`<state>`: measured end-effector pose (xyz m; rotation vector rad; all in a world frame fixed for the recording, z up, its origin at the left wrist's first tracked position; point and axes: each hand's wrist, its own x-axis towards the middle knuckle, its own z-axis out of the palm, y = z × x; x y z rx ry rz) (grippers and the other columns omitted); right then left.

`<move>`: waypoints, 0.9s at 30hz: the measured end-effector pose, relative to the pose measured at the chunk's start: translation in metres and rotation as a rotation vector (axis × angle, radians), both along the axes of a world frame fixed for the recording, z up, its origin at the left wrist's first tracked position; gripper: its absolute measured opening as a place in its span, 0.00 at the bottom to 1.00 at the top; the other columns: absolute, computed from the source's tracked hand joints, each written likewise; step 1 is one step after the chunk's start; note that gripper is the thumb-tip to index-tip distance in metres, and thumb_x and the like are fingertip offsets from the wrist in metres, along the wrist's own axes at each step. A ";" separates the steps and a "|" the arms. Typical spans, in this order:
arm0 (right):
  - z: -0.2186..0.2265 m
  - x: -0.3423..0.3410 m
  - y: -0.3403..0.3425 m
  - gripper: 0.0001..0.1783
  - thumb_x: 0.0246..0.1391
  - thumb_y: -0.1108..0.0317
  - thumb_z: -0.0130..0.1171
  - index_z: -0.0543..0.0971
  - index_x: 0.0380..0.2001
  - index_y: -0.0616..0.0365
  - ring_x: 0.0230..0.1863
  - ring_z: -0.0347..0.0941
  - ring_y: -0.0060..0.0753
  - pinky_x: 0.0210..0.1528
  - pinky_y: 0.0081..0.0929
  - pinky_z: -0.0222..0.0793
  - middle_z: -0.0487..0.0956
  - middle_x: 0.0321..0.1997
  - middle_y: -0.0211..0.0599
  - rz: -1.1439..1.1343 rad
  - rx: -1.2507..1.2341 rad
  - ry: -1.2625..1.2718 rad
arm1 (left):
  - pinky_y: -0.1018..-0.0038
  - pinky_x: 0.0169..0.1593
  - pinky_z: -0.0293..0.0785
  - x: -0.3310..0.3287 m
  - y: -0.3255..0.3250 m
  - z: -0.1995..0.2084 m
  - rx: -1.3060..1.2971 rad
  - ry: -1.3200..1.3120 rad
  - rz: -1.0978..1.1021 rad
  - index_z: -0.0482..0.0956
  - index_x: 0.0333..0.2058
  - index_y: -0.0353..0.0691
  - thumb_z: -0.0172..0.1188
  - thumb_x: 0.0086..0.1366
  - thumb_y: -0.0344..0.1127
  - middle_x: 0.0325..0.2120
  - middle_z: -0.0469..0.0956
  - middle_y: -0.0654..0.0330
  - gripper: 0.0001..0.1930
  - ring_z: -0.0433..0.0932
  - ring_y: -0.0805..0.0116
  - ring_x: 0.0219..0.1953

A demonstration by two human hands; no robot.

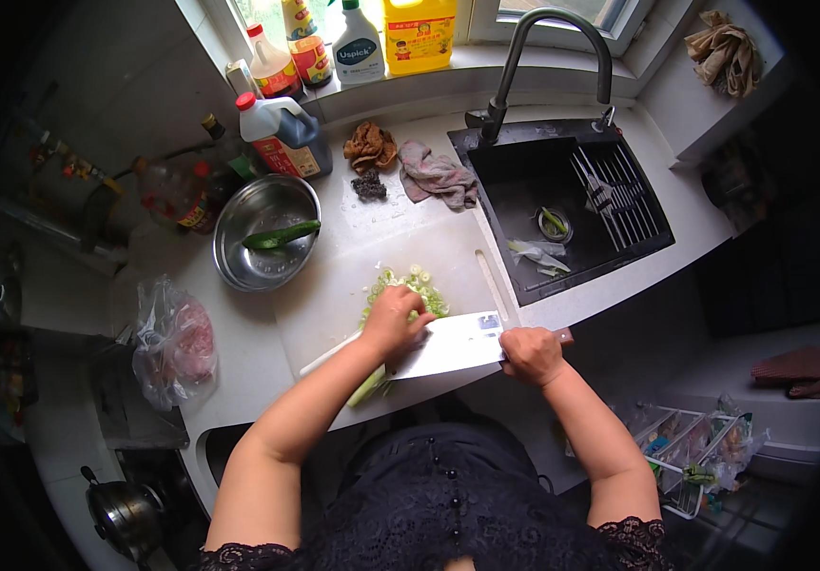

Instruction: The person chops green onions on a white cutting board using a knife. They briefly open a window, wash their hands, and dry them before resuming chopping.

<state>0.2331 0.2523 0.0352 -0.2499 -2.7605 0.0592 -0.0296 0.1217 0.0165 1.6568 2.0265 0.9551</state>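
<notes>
My right hand (532, 356) is wrapped around the brown handle of a cleaver (453, 347), whose broad shiny blade lies flat-looking across the near side of a white cutting board (329, 285). My left hand (394, 322) is beside the far edge of the blade, fingers curled and thumb close to the metal; what its fingertips touch is hidden. Chopped green onion (418, 283) is heaped just beyond that hand. Under my left wrist, a green onion stalk (366, 388) sticks out at the counter's front edge.
A steel bowl (229, 243) holding a cucumber (282, 235) stands left of the board. Right is a black sink (515, 181) with a tall faucet (515, 67). Behind lie a rag (436, 175) and bottles. A plastic bag of pinkish contents (186, 343) sits far left.
</notes>
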 end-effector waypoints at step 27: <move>0.010 0.008 -0.043 0.13 0.44 0.66 0.64 0.71 0.31 0.54 0.19 0.76 0.43 0.24 0.36 0.71 0.77 0.17 0.38 -0.488 -0.845 0.043 | 0.52 0.57 0.60 0.002 -0.075 -0.016 -0.042 0.177 0.344 0.69 0.50 0.39 0.72 0.45 0.54 0.46 0.71 0.50 0.38 0.67 0.51 0.52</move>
